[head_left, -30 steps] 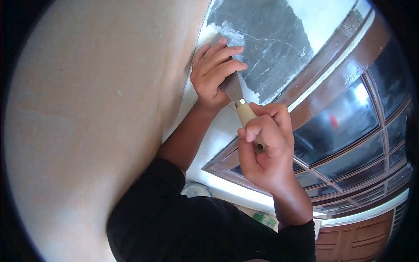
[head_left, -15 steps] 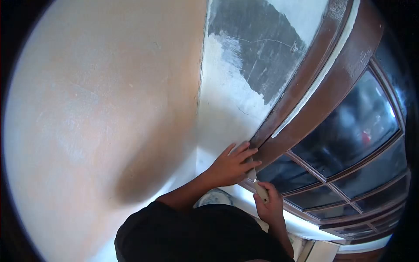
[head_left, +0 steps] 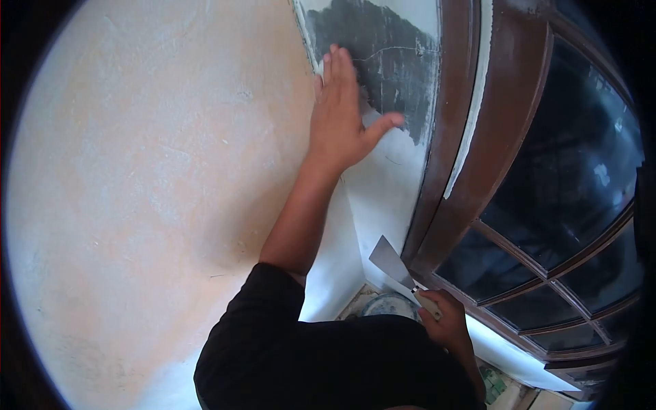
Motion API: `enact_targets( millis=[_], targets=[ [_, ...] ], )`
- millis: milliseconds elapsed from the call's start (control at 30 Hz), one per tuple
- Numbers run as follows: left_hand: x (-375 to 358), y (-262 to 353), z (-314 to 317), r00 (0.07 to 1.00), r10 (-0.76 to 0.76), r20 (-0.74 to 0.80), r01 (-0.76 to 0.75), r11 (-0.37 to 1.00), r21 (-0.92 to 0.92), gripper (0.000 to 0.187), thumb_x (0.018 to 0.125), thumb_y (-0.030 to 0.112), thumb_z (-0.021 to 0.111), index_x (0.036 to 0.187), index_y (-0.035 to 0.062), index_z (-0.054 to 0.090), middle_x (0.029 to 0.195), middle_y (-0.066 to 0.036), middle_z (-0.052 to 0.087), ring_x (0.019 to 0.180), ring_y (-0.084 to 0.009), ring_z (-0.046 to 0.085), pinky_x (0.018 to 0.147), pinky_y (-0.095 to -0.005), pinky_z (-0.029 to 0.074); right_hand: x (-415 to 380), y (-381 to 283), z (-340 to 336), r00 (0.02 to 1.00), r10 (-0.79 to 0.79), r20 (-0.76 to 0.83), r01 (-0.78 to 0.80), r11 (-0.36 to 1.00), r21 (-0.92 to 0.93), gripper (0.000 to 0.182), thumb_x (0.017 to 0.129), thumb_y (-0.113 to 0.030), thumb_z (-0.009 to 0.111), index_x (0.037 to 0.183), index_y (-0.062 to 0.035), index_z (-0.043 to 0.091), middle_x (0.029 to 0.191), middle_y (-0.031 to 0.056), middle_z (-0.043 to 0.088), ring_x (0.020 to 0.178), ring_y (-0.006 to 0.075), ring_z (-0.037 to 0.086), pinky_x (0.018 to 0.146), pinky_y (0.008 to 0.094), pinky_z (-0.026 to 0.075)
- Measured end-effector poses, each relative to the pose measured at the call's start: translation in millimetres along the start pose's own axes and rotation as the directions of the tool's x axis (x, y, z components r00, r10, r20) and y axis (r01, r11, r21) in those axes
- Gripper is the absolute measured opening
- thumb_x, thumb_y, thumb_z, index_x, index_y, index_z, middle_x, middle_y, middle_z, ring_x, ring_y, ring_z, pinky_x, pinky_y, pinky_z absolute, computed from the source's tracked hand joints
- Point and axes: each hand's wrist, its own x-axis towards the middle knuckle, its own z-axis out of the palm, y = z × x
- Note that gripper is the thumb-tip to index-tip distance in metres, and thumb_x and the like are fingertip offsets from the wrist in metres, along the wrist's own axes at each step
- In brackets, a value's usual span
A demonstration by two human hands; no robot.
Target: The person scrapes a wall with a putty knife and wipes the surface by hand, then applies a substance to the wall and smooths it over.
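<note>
My left hand [head_left: 339, 119] is stretched up at the wall corner, fingers straight and thumb spread out. It overlaps the left edge of a dark grey patch [head_left: 396, 75] on the white wall strip [head_left: 389, 178]; a thin crack crosses that patch. Lower down, my right hand [head_left: 447, 320] grips the pale handle of a putty knife [head_left: 391, 261]. Its flat metal blade points up and to the left, beside the foot of the brown wooden frame [head_left: 456, 102].
A wide beige wall [head_left: 157, 150] with pale blotches fills the left side. On the right are dark glass panes [head_left: 574, 143] in brown bars. A bucket [head_left: 391, 306] with smeared contents stands on the floor below, partly hidden by my body.
My left hand has left the blade area and risen to the dark patch. My right hand has drawn the putty knife lower, its blade now fully in sight. The view has turned.
</note>
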Motion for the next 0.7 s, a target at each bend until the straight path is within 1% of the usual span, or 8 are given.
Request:
enact_targets(
  millis=[100, 167, 300, 367, 433, 467, 567, 700],
  targets=[
    [-41.6, 2.1, 35.4, 0.954, -0.298, 0.013, 0.298, 0.95, -0.096, 0.11, 0.084, 0.05, 0.071, 0.149, -0.0143, 0.01, 0.156, -0.038, 0.011, 0.147, -0.0494, 0.012, 0.119, -0.0496, 0.012, -4.7, -4.8, 2.2, 0.999, 0.036, -0.007, -0.036, 0.999, 0.008, 0.034, 0.083, -0.009, 0.07, 0.116, -0.0062, 0.066, 0.107, 0.0177, 0.069, 0.099, 0.0339, 0.067, 0.089, 0.0392, 0.052],
    [-100.8, 17.2, 45.1, 0.917, -0.395, 0.058, 0.384, 0.833, -0.398, 0.103, 0.087, 0.042, 0.07, 0.148, -0.0163, 0.011, 0.155, -0.038, 0.01, 0.146, -0.0498, 0.01, 0.12, -0.048, 0.009, -12.5, -3.5, 2.1, 0.997, 0.06, -0.051, -0.061, 0.998, -0.008, 0.035, 0.082, -0.009, 0.07, 0.116, -0.0059, 0.066, 0.107, 0.0181, 0.069, 0.1, 0.034, 0.067, 0.089, 0.0388, 0.052],
    [-193.2, 32.8, 40.9, 0.893, -0.333, 0.302, 0.419, 0.861, -0.287, 0.093, 0.086, 0.043, 0.071, 0.152, -0.0022, 0.024, 0.158, -0.034, 0.008, 0.148, -0.0469, 0.009, 0.118, -0.055, 0.011, -31.7, 7.9, 8.1, 0.963, 0.196, -0.185, -0.19, 0.981, 0.049, 0.037, 0.081, -0.004, 0.072, 0.118, -0.006, 0.066, 0.111, 0.019, 0.068, 0.105, 0.0321, 0.067, 0.093, 0.0395, 0.051],
    [-215.3, 41.6, 24.9, 0.51, -0.236, 0.827, 0.121, 0.972, 0.202, 0.084, 0.082, 0.051, 0.072, 0.151, 0.0161, 0.037, 0.16, -0.027, 0.011, 0.149, -0.0432, 0.009, 0.114, -0.0665, 0.011, -41.5, 29.5, 21.1, 0.929, 0.215, -0.302, -0.211, 0.976, 0.045, 0.04, 0.081, -0.001, 0.071, 0.12, -0.0055, 0.064, 0.114, 0.0182, 0.068, 0.109, 0.0308, 0.065, 0.095, 0.0397, 0.05],
    [-230.7, 37.6, 23.9, 0.386, -0.197, 0.901, 0.066, 0.98, 0.186, 0.082, 0.081, 0.054, 0.071, 0.15, 0.0215, 0.039, 0.161, -0.025, 0.01, 0.149, -0.0434, 0.008, 0.112, -0.0696, 0.01, -47.6, 16.0, 29.9, 0.855, 0.349, -0.383, -0.295, 0.935, 0.194, 0.047, 0.081, 0.007, 0.071, 0.126, -0.0037, 0.06, 0.125, 0.016, 0.064, 0.119, 0.028, 0.06, 0.103, 0.04, 0.047],
    [-238.3, 34.0, 26.5, 0.286, -0.15, 0.947, -0.014, 0.987, 0.16, 0.08, 0.08, 0.057, 0.07, 0.149, 0.0269, 0.041, 0.162, -0.022, 0.01, 0.149, -0.0436, 0.007, 0.111, -0.0727, 0.009, -52.5, 32.5, 41.2, 0.845, 0.2, -0.497, -0.169, 0.98, 0.106, 0.052, 0.081, 0.008, 0.071, 0.13, -0.0018, 0.057, 0.128, 0.0165, 0.062, 0.121, 0.0273, 0.058, 0.104, 0.0384, 0.046],
    [-237.3, 38.0, 29.5, 0.404, -0.009, 0.915, -0.062, 0.997, 0.038, 0.08, 0.082, 0.057, 0.068, 0.15, 0.0246, 0.04, 0.163, -0.02, 0.01, 0.15, -0.0417, 0.005, 0.112, -0.0712, 0.009, -38.1, 3.7, 45.3, 0.798, 0.409, -0.442, -0.374, 0.912, 0.17, 0.051, 0.083, 0.007, 0.069, 0.132, -0.0012, 0.057, 0.126, 0.0157, 0.063, 0.115, 0.0227, 0.06, 0.099, 0.035, 0.049],
    [-235.6, 47.1, 25.5, 0.473, 0.053, 0.879, -0.037, 0.998, -0.041, 0.081, 0.081, 0.056, 0.069, 0.15, 0.0246, 0.04, 0.163, -0.019, 0.011, 0.151, -0.0382, 0.006, 0.112, -0.0711, 0.008, -29.7, 5.9, 60.1, 0.786, 0.414, -0.459, -0.349, 0.91, 0.222, 0.048, 0.085, 0.006, 0.068, 0.132, -0.001, 0.057, 0.121, 0.0139, 0.065, 0.111, 0.0203, 0.062, 0.095, 0.0332, 0.051]
  ],
)
